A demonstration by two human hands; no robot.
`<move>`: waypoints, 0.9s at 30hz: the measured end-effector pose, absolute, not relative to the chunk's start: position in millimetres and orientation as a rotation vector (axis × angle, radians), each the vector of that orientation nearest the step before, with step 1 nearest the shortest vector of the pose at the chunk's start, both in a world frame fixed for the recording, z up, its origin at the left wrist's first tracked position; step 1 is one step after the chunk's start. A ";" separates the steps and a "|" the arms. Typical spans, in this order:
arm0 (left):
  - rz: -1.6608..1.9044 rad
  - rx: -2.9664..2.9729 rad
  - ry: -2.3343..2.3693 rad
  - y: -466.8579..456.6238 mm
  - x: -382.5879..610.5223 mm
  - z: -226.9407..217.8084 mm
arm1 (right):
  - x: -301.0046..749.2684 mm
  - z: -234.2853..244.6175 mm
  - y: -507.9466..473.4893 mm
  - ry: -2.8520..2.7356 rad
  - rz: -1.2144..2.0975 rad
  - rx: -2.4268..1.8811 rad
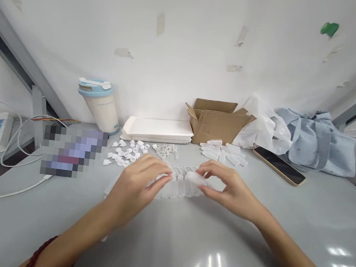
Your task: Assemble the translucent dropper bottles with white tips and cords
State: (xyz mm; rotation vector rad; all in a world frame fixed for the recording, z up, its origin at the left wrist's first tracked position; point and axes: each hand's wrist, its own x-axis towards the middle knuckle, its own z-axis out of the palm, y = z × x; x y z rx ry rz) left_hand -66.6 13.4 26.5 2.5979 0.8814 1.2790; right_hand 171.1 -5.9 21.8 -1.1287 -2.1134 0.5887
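My left hand (139, 185) is in a pinch, thumb and forefinger meeting above a row of frosted plastic tubes (177, 188); whatever lies between the fingertips is too small to make out. Between the thumb and fingers of my right hand (226, 189) is one frosted, translucent plastic tube (196, 178), tilted over the right end of that row. Thin pale loops (181, 170) stick up behind the row. Farther back lie a scatter of small white caps (127, 151), a tangle of white loops (167, 150) and a pile of similar frosted tubes (224, 153).
Along the wall stand a blue-lidded cup (100, 106), a stack of white envelopes or sheets (159, 130), an open cardboard box (218, 125), a white plastic bag (263, 126) and a light blue cloth bag (322, 144). A phone (279, 165) lies at right; a white cable (11, 194) crosses the left.
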 end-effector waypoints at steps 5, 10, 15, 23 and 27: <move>1.256 2.561 0.837 4.6 -60.1 22.8 | 147.6 10.3 -16.6 -2.155 0.600 -0.977; 1.248 2.583 0.837 3.6 -61.0 20.6 | 145.4 4.8 -19.8 -2.180 0.547 -0.940; 1.233 2.606 0.808 1.1 -60.2 19.5 | 145.1 5.4 -21.6 -2.189 0.516 -0.962; 1.155 2.650 0.730 -3.7 -59.4 17.3 | 143.8 7.2 -22.9 -2.157 0.477 -0.986; 1.159 2.683 0.732 -4.2 -59.7 17.7 | 142.8 8.3 -22.0 -2.128 0.523 -1.000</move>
